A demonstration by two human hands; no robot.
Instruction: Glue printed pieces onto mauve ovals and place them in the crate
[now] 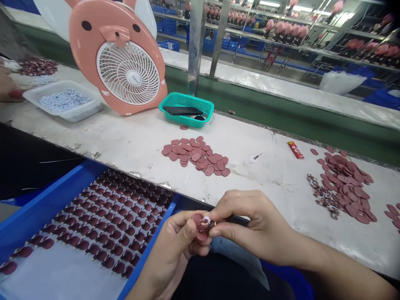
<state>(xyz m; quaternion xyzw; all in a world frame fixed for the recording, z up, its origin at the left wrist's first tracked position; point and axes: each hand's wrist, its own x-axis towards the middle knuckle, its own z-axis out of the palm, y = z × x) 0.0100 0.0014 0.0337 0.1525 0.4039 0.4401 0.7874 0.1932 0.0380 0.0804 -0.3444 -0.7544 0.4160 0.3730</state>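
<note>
Just past the table's front edge, my left hand (pixel 179 241) grips a reddish-brown oval disc (pixel 201 236) between thumb and fingers. My right hand (pixel 250 221) pinches a small white-and-brown patterned piece (pixel 206 222) against that disc; the fingertips partly hide where the two meet. Beyond my hands lies a loose pile of similar oval discs (pixel 200 156). Further right are another heap of discs (pixel 351 187) and a small pile of patterned pieces (pixel 325 198).
At lower left, a blue crate (pixel 70 177) holds rows of dark red assembled pieces. A pink animal-shaped fan (pixel 83 54), a teal basket (pixel 187 122), a white tray (pixel 84 112), a needle-tipped bottle (pixel 254 160) and a red packet (pixel 295 150) stand on the table. Another person's hand (pixel 8 85) is at far left.
</note>
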